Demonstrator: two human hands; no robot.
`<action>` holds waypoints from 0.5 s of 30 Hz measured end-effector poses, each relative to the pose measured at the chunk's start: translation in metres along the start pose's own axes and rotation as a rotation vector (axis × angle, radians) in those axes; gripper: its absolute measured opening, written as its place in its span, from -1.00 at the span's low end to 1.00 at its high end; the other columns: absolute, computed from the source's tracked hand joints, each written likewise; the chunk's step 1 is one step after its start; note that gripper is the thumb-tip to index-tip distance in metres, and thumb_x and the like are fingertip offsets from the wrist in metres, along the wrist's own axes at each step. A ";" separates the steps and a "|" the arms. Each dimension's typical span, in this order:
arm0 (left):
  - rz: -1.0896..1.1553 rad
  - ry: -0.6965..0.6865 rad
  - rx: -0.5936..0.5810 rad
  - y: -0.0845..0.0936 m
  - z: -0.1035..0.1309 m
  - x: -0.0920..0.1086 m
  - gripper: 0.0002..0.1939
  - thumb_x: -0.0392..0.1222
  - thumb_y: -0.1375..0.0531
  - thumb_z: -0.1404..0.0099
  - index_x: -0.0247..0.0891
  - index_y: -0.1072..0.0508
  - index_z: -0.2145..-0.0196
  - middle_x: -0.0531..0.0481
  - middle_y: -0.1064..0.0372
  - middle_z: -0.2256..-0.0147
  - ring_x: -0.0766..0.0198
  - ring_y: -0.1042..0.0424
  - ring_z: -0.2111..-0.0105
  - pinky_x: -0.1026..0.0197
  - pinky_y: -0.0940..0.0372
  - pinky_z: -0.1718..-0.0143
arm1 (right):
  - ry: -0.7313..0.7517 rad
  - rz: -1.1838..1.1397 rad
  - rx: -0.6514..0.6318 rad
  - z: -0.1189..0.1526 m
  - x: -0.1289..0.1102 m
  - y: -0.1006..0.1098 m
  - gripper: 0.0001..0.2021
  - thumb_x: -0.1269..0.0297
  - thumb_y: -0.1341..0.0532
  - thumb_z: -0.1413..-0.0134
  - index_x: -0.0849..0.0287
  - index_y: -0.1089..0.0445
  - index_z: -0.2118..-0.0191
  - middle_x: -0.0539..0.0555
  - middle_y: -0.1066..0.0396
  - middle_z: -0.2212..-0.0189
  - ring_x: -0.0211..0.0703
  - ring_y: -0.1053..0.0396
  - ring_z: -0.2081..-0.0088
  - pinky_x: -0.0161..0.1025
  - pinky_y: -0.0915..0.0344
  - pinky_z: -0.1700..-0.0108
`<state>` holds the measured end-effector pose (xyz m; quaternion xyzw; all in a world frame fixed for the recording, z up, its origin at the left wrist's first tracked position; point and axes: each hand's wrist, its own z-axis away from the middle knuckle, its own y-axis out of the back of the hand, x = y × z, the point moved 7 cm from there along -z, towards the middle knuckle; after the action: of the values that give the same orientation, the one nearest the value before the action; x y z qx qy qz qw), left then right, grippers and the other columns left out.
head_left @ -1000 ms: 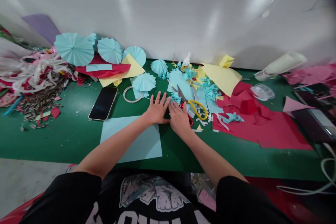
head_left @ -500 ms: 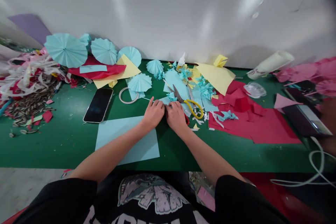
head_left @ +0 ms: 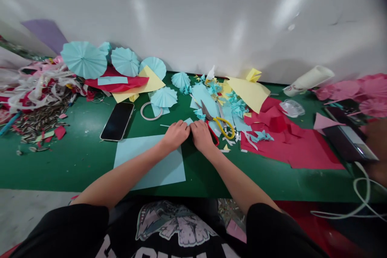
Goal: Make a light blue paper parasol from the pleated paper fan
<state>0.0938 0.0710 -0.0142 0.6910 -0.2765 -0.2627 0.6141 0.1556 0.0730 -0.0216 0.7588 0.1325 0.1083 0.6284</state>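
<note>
Both hands meet over the green table, with fingers curled on a small piece of light blue paper (head_left: 189,121). Only a bit of that paper shows past the fingertips; the rest is hidden. My left hand (head_left: 177,134) is closed on its left side, and my right hand (head_left: 200,134) is closed on its right. Under my left forearm lies a flat light blue sheet (head_left: 151,165). Beside my right hand rest yellow-handled scissors (head_left: 224,128) and a red-handled pair (head_left: 215,134). A thin light blue strip (head_left: 165,125) pokes out near my left fingers.
Left of my hands are a roll of tape (head_left: 151,111) and a phone (head_left: 118,121). Pleated blue paper fans (head_left: 124,61) stand along the wall. Red paper (head_left: 314,147), paper scraps and a dark box-like device (head_left: 350,143) lie to the right. Ribbons (head_left: 45,84) are heaped far left.
My fingers have drawn closer together and curled lower over the blue paper, so less of it shows. My left index finger or thumb, raised before, is now down. The view has shifted slightly.
</note>
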 end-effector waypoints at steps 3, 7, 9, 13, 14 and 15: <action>-0.001 0.026 0.002 -0.001 0.017 0.004 -0.80 -0.47 0.02 -0.22 -0.39 -0.38 0.39 -0.16 -0.32 0.42 0.09 -0.32 0.30 0.15 -0.27 0.41 | 0.045 0.006 0.011 0.009 -0.014 0.003 -0.83 0.48 0.00 -0.10 0.23 -0.32 0.39 0.11 -0.32 0.41 -0.09 -0.16 0.31 -0.19 0.00 0.26; 0.007 0.043 0.016 -0.004 0.031 0.007 -0.78 -0.47 0.03 -0.23 -0.39 -0.40 0.40 -0.15 -0.34 0.42 0.11 -0.34 0.30 0.15 -0.31 0.35 | 0.070 0.022 0.040 0.022 -0.028 0.009 -0.84 0.47 -0.03 -0.08 0.24 -0.34 0.39 0.11 -0.33 0.44 -0.10 -0.17 0.34 -0.17 -0.04 0.23; 0.014 0.048 0.026 -0.007 0.034 0.009 -0.78 -0.47 0.03 -0.24 -0.41 -0.41 0.36 -0.15 -0.36 0.40 0.13 -0.36 0.27 0.15 -0.32 0.27 | 0.073 0.033 0.059 0.027 -0.034 0.011 -0.84 0.47 -0.03 -0.09 0.26 -0.36 0.34 0.12 -0.34 0.43 -0.10 -0.19 0.32 -0.16 -0.07 0.17; 0.027 0.063 0.045 -0.015 0.038 0.012 -0.71 -0.46 0.05 -0.25 -0.52 -0.37 0.14 -0.29 -0.36 0.13 0.09 -0.29 0.02 0.11 -0.22 0.01 | 0.043 0.065 0.099 0.036 -0.040 0.011 -0.77 0.51 0.01 -0.11 0.33 -0.36 0.21 0.16 -0.39 0.33 -0.11 -0.25 0.24 -0.14 -0.04 -0.01; 0.031 0.067 0.044 -0.018 0.039 0.013 -0.68 -0.47 0.06 -0.25 -0.56 -0.34 0.08 -0.33 -0.31 0.05 0.07 -0.24 -0.04 0.10 -0.18 -0.04 | 0.032 0.073 0.106 0.037 -0.041 0.010 -0.75 0.52 0.03 -0.12 0.34 -0.36 0.19 0.17 -0.40 0.31 -0.12 -0.26 0.22 -0.13 -0.01 -0.06; 0.035 0.071 0.042 -0.020 0.040 0.013 -0.64 -0.46 0.08 -0.25 -0.59 -0.30 0.03 -0.36 -0.26 -0.01 0.05 -0.19 -0.09 0.08 -0.14 -0.07 | 0.023 0.079 0.111 0.038 -0.042 0.009 -0.73 0.53 0.04 -0.13 0.33 -0.36 0.17 0.17 -0.40 0.29 -0.13 -0.27 0.20 -0.13 0.01 -0.09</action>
<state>0.0758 0.0351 -0.0388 0.7075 -0.2720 -0.2212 0.6136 0.1289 0.0221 -0.0195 0.7959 0.1155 0.1343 0.5790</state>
